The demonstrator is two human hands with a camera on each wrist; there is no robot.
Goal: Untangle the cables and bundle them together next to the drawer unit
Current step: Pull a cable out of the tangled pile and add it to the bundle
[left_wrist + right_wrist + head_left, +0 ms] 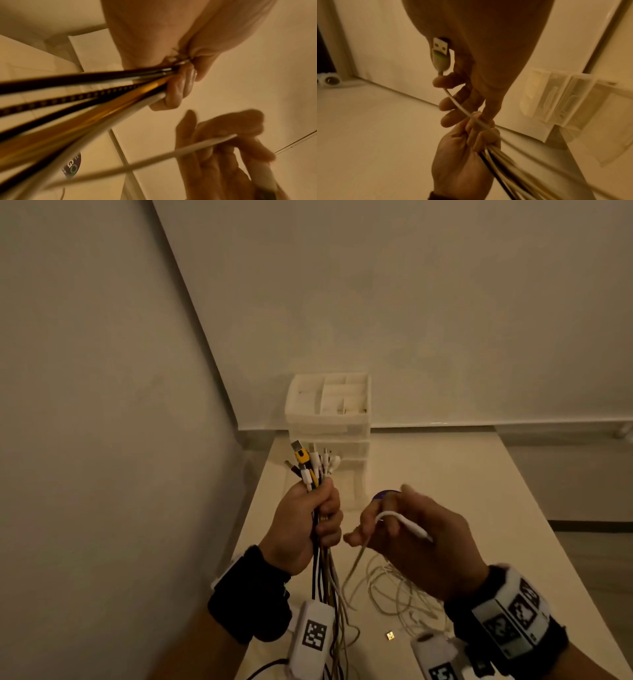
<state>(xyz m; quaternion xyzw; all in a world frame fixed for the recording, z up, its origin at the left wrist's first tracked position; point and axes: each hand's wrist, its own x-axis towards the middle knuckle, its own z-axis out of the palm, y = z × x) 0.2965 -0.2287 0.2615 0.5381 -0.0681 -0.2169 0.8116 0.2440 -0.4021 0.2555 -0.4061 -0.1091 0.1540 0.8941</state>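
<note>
Much is blurred or cut off: in the left wrist view the cables nearest the lens are smeared into streaks, and a dark round label [72, 167] beneath them is only partly legible. A purple round object [386, 494] on the table is mostly hidden behind the right hand [421, 546], so its kind cannot be told. The lower ends of the held cables run out of the head view past the wrist cameras.

A bundle of cables [323, 559] is clenched in the fist of the left hand [305, 529]. Black, yellow, white and one patterned dark cable are seen in it, with the plugs [310, 462] fanned out above the fist, among them a yellow-and-black USB plug. Beside that fist, a single white cable [404, 523] is pinched by the curled fingers of the right hand; its USB plug [441, 54], white with a green band, lies against the palm. Below the right hand, loose white cable loops [394, 590] lie on the white table [462, 474], with a small gold connector [390, 635] near them.

Beyond both hands, against the wall, stands the translucent drawer unit [330, 419]. Its top tray is divided into compartments; their contents cannot be made out.
</note>
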